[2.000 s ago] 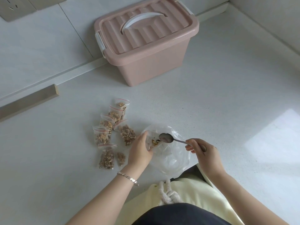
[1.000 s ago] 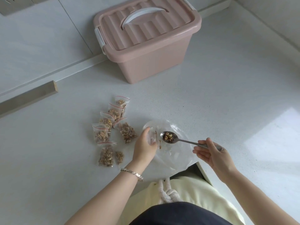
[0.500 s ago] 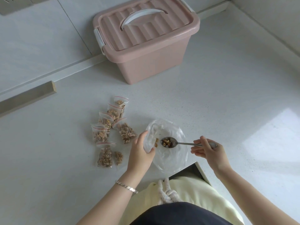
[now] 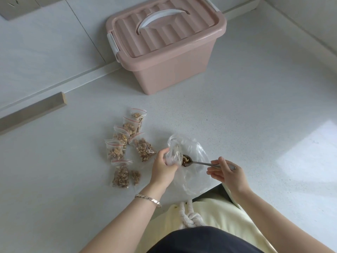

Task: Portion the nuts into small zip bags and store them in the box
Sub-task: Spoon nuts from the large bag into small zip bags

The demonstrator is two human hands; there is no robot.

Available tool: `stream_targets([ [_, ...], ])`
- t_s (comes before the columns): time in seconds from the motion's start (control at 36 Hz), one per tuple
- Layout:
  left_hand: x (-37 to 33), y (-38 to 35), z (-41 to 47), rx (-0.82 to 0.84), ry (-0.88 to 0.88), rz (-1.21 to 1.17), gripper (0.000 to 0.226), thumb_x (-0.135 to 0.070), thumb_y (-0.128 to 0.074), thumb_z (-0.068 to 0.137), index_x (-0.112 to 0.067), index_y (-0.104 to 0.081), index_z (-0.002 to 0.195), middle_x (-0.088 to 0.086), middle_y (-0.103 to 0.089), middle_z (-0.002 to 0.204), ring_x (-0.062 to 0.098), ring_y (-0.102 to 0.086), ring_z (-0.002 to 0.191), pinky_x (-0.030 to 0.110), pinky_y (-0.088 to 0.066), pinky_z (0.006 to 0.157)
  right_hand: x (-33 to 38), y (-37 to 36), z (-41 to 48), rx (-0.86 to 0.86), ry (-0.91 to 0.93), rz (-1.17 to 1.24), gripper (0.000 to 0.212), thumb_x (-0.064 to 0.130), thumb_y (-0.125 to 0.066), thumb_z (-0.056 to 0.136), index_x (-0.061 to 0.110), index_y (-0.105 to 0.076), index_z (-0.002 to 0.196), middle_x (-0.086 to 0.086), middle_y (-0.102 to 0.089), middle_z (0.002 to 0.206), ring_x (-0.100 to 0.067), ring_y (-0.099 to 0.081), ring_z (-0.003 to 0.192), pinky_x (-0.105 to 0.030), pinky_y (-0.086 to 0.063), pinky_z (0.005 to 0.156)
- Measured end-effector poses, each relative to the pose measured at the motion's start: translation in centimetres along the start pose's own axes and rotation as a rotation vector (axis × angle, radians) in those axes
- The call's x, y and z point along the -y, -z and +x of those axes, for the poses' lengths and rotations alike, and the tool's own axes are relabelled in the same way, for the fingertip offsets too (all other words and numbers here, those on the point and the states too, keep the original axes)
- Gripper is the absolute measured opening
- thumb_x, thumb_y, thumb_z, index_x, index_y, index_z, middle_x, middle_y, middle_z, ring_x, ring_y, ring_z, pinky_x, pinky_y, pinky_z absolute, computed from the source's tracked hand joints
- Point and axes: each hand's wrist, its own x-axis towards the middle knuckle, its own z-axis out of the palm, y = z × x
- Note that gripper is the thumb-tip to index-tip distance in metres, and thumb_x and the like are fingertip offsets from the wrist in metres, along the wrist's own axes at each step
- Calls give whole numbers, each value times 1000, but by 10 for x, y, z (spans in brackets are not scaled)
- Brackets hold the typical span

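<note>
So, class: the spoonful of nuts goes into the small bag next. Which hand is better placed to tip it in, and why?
Right. The right hand holds the spoon, its loaded bowl at the mouth of the small bag; the left hand grips that bag.

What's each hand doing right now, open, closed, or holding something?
Left hand: closed around a small clear bag.
Right hand: pinching the spoon handle, nuts in its bowl.

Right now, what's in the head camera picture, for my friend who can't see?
The right hand holds a spoon of nuts at a small clear bag gripped by the left hand. Filled zip bags lie to the left, and a closed pink box stands behind.
</note>
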Motion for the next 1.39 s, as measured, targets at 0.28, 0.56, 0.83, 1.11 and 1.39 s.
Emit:
stream_targets([
  [0.28, -5, 16, -14, -20, -136, 161, 41, -12, -54, 89, -25, -48, 128, 7, -59, 107, 15, -57, 89, 14, -45, 75, 10, 23, -6, -32, -14, 68, 33, 27, -42, 96, 5, -64, 85, -12, -70, 69, -18, -70, 64, -20, -56, 59],
  [0.56, 30, 58, -18, -114, -369, 668, 67, -12, -66, 79, -13, -35, 138, 1, -38, 141, 19, -33, 133, 27, -24, 109, 31, 27, -13, -15, 85, 29, 38, 31, -39, 96, 5, -64, 84, -8, -70, 64, -18, -69, 63, -21, -57, 60],
  [0.83, 46, 48, -10, -131, -323, 926, 83, -30, -68, 77, -21, -20, 144, 1, -38, 139, 22, -32, 128, 34, -24, 104, 39, 21, -20, -2, 104, 15, 38, 31, -40, 96, 5, -64, 84, -10, -70, 65, -19, -69, 63, -21, -57, 60],
  [1.11, 43, 49, -15, -211, -322, 754, 79, -10, -67, 77, -1, -23, 143, 18, -41, 136, 32, -40, 126, 34, -33, 104, 37, 16, -23, 5, 99, 7, 38, 31, -40, 95, 4, -64, 84, -11, -70, 66, -20, -69, 64, -21, -56, 58],
  [1.39, 30, 55, -31, -594, -176, -134, 62, 7, -59, 80, -11, -38, 136, -6, -55, 97, 21, -52, 98, 33, -43, 92, 42, 8, -23, 18, 110, 6, 36, 29, -41, 96, 4, -64, 83, -10, -70, 64, -18, -69, 61, -20, -55, 56],
])
